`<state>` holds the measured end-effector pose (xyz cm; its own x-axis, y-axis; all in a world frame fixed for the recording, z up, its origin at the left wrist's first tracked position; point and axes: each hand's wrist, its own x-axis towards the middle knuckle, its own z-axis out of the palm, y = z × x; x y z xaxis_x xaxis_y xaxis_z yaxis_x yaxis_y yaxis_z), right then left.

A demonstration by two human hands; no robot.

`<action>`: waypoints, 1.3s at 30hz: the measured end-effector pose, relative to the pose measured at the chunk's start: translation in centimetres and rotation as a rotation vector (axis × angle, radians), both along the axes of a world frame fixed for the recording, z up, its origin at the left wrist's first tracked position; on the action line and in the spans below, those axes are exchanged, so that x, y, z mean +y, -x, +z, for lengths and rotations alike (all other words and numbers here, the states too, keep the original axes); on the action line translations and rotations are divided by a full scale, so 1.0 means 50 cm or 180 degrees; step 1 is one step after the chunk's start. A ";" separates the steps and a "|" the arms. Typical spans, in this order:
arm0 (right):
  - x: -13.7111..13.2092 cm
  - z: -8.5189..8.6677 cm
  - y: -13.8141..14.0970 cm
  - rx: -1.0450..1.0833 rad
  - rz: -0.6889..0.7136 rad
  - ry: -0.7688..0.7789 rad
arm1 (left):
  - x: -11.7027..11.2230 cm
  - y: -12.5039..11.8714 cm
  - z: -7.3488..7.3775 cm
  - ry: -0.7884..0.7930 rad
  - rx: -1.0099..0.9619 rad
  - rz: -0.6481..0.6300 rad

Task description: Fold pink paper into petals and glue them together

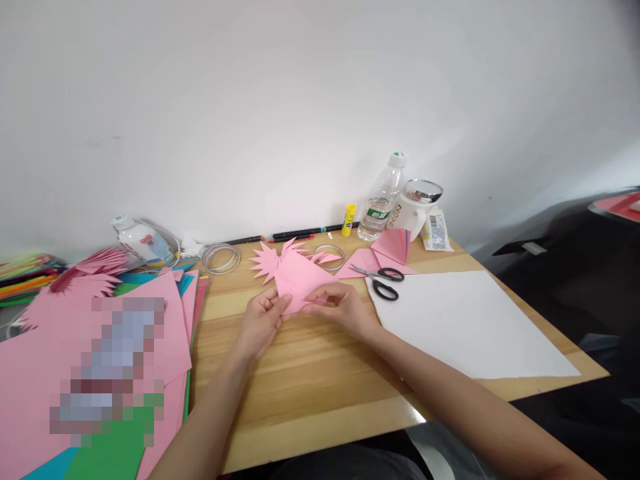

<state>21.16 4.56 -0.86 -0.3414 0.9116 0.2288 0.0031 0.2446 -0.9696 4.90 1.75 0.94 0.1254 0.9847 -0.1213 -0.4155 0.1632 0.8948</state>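
Observation:
A folded pink paper piece lies on the wooden table at the centre. My left hand pinches its near left corner with closed fingers. My right hand grips its near right edge, fingers pressed on the paper. Behind the piece lies a spiky pink paper cut-out. Black-handled scissors rest just right of my right hand.
A stack of pink, green and blue sheets covers the left. A large white sheet lies at right. Along the wall stand a water bottle, a white mug, a glue stick, tape rolls and pens.

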 end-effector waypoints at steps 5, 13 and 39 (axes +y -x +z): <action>0.001 0.005 -0.003 -0.0147 -0.0292 0.0050 | -0.005 -0.010 0.006 -0.0120 0.0022 -0.0140; 0.000 -0.009 -0.003 -0.0173 -0.0416 0.0132 | -0.003 -0.001 -0.015 -0.0058 0.0294 -0.0081; 0.036 0.014 -0.046 0.0069 0.1050 0.1227 | -0.004 0.010 -0.009 0.0391 0.1085 -0.0308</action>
<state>23.44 6.34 -0.14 -0.6242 0.7757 -0.0928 -0.0350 -0.1465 -0.9886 4.39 1.53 0.49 0.1493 0.9457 -0.2886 -0.0745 0.3018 0.9504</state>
